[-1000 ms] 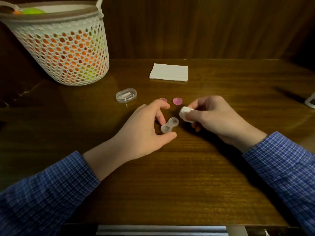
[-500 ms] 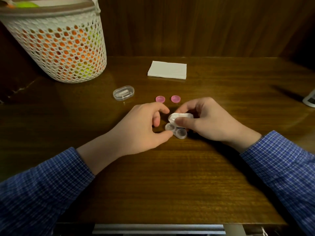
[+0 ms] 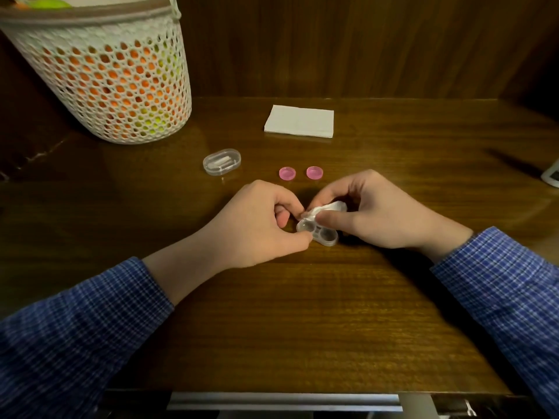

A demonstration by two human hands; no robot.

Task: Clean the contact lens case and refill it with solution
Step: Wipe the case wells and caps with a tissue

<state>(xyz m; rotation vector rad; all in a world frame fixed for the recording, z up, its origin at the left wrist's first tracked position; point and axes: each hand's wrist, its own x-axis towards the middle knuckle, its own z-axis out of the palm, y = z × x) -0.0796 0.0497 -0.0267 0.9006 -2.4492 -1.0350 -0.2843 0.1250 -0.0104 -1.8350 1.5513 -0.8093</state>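
One clear lens case with two round wells sits on the wooden table, between the two hands. Both wells are uncovered. The left hand pinches the left end of the case between thumb and forefinger, holding it down on the wood. The right hand has its thumb and fingers pressed together on one small wad of white tissue, and the wad touches the left well of the case, just under the thumb tip. Whether the tissue reaches the bottom of the well cannot be told.

Two pink caps lie side by side on the table just beyond the hands, apart from each other and from the case, both open side up. To their left lies one small clear oval box with something pale inside; what it holds is too blurred to tell. Farther back, near the wall, one folded white napkin lies flat. One white mesh basket stands at the far left corner, with orange and yellow-green shapes showing through its holes. At the right edge, one pale object is cut off by the frame.

Both forearms wear blue checked sleeves.
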